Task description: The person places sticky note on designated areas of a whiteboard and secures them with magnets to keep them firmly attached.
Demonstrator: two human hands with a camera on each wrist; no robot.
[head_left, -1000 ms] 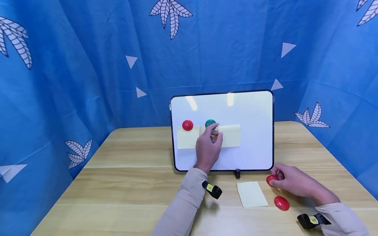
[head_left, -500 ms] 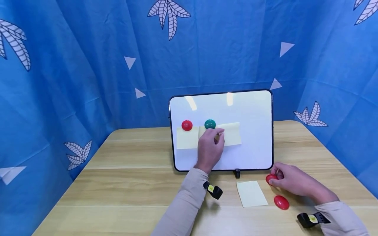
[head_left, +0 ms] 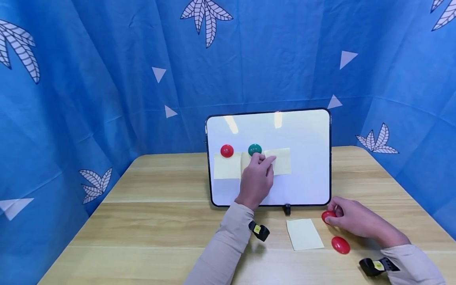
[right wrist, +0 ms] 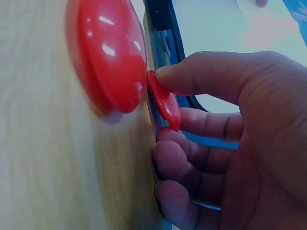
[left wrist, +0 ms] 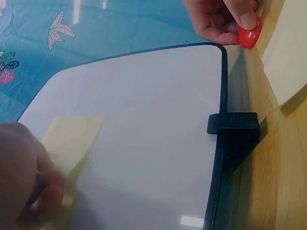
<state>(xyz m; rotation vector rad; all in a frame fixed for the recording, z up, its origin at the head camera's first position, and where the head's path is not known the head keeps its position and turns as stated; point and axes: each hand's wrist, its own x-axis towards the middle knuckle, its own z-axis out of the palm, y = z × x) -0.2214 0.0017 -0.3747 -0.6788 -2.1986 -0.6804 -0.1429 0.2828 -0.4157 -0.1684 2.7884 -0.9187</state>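
Head view: in front of the whiteboard (head_left: pixel 308 170), the left hand (head_left: pixel 255 182) is at the rightmost mounted sticky note (head_left: pixel 283 160), fingers partly bent, though I cannot tell whether they pinch it; a green magnet (head_left: pixel 255 149) sits on the whiteboard just above that hand. Beside the whiteboard's lower right corner, the right hand (head_left: pixel 352 217) pinches a red magnet (head_left: pixel 326 216) between thumb and finger, near a loose sticky note (head_left: pixel 304 234).

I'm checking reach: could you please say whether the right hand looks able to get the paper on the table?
Probably yes: the paper lies uncovered near the right hand, though that hand holds a red magnet it may need to release.
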